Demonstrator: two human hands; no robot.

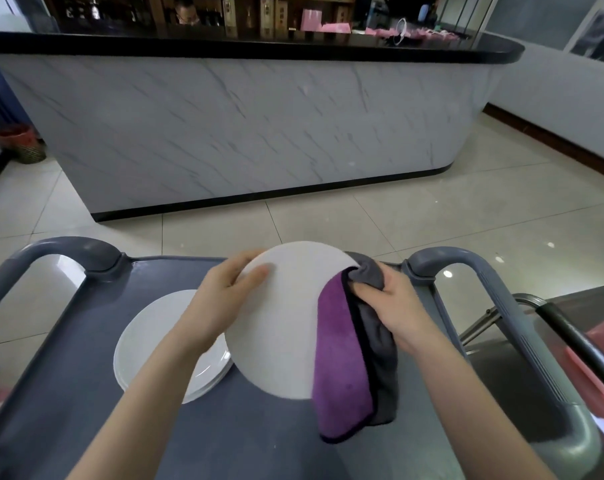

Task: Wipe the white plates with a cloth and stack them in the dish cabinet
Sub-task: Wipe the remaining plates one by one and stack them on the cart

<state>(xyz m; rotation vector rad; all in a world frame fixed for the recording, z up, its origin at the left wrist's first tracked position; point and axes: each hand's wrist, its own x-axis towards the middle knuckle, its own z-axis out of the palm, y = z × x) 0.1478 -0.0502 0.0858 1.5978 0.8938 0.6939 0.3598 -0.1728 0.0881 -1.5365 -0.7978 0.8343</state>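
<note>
The left hand (224,294) grips the rim of a round, smooth white plate (280,327), held tilted above the grey plastic cart (68,393). The right hand (394,303) clutches a plush purple-and-grey cloth (342,358) draped over the plate's right edge. A stack (148,341) of glossy white plates rests on the cart, lower left.

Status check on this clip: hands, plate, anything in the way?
Left hand grips raised white plate. Right hand holds purple-grey cloth against plate's right edge. Plate stack waits on grey cart. Nothing blocking.
</note>
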